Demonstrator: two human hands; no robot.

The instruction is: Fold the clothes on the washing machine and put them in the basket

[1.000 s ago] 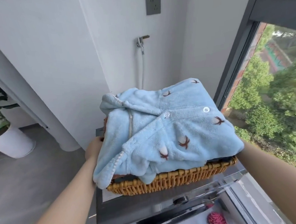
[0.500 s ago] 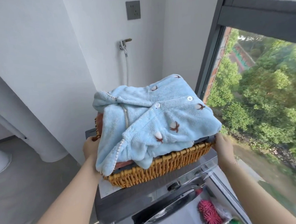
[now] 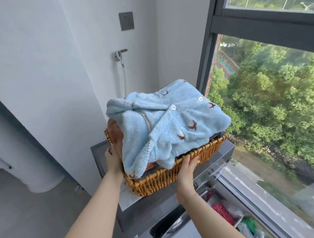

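A woven wicker basket (image 3: 208, 152) stands on top of the dark grey washing machine (image 3: 154, 207). It is heaped with folded clothes. Topmost is a light blue fleece garment (image 3: 164, 125) with white buttons and small brown marks; it hangs over the basket's near left rim. An orange-brown garment (image 3: 115, 134) shows beneath it at the left. My left hand (image 3: 113, 159) grips the basket's left end. My right hand (image 3: 187, 167) holds the near long rim, fingers curled over the edge.
White walls stand behind and to the left, with a tap and hose (image 3: 121, 58) and a socket (image 3: 126, 21). A large window (image 3: 272, 100) runs along the right. A red fluffy item (image 3: 222, 213) lies between machine and window. A paper sheet (image 3: 128, 196) lies under the basket.
My right hand moved from the basket's right end to its near long rim. The view shifted up and back, so the basket sits farther from me in the frame.
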